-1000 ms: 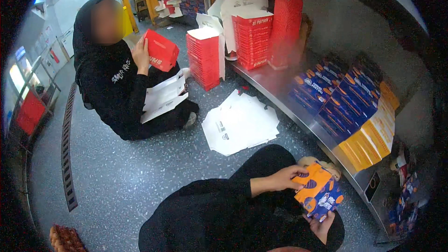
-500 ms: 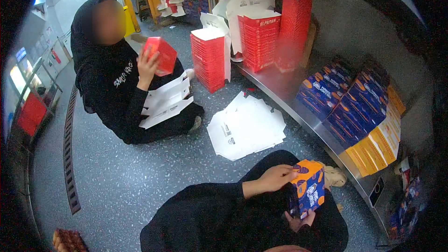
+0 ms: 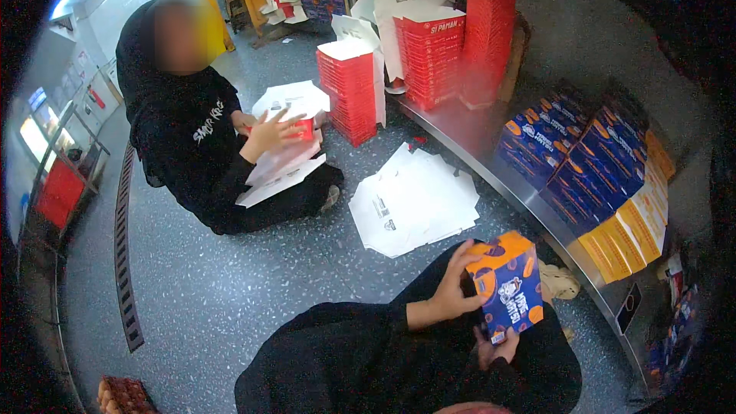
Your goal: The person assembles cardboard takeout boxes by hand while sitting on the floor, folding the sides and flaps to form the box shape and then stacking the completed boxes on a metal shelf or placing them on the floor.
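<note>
A blue and orange cardboard box [image 3: 512, 295] is held tilted above my lap. My left hand [image 3: 454, 291] grips its left side, thumb along the front and fingers up by the orange top panel. Under the box's lower end, my right hand [image 3: 498, 348] pinches the bottom edge. The box looks folded into shape, and its far side is hidden. On the floor just ahead lies a spread pile of flat white box blanks [image 3: 412, 201].
A co-worker [image 3: 192, 138] sits at the left, hands on a red and white box [image 3: 303, 129]. Red box stacks [image 3: 349, 96] stand beyond. A low metal shelf [image 3: 491, 157] bears blue boxes [image 3: 594, 176] and yellow ones [image 3: 625, 241] at the right. A floor drain [image 3: 124, 253] runs along the left.
My left hand has shifted from the box's top to its left side, and the box has risen slightly. The co-worker has lowered a red box to the lap.
</note>
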Tool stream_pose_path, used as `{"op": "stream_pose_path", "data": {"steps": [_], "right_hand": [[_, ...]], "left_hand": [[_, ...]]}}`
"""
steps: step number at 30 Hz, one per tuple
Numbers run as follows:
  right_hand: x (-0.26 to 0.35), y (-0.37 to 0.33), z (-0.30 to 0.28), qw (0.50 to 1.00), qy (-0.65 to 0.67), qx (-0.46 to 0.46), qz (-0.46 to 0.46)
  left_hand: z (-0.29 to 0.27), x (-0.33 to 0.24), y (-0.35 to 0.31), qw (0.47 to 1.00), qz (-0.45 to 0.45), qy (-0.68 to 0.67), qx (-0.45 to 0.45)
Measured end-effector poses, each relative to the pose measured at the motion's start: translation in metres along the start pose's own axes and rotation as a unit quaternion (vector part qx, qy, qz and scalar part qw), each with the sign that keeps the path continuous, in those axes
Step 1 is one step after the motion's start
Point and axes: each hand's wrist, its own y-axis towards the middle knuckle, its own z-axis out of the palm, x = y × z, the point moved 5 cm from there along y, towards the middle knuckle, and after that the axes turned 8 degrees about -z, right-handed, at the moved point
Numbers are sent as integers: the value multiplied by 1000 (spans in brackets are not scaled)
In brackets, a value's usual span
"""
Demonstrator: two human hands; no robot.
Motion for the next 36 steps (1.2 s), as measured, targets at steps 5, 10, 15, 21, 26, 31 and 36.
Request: {"op": "stream_pose_path", "data": {"steps": [5, 10, 15, 21, 26, 31, 36], "right_hand": [[4, -12, 47, 998, -45, 24, 21], [6, -18, 47, 992, -113, 47, 4], [5, -17, 49, 995, -89, 34, 25], [48, 12, 46, 987, -72, 52, -138], [124, 11, 76, 952, -58, 180, -242], [104, -21, 60, 965, -158, 208, -1], [96, -41, 73, 973, -78, 212, 52]], "left_hand": [[-5, 7, 11, 994, -10, -97, -54], [8, 19, -5, 961, -156, -229, -18], [26, 30, -16, 974, -147, -170, -5], [28, 32, -5, 957, -154, -243, 38], [25, 14, -16, 942, -185, -164, 225], [34, -4, -14, 909, -250, -198, 268], [36, 4, -19, 934, -195, -94, 285]]}}
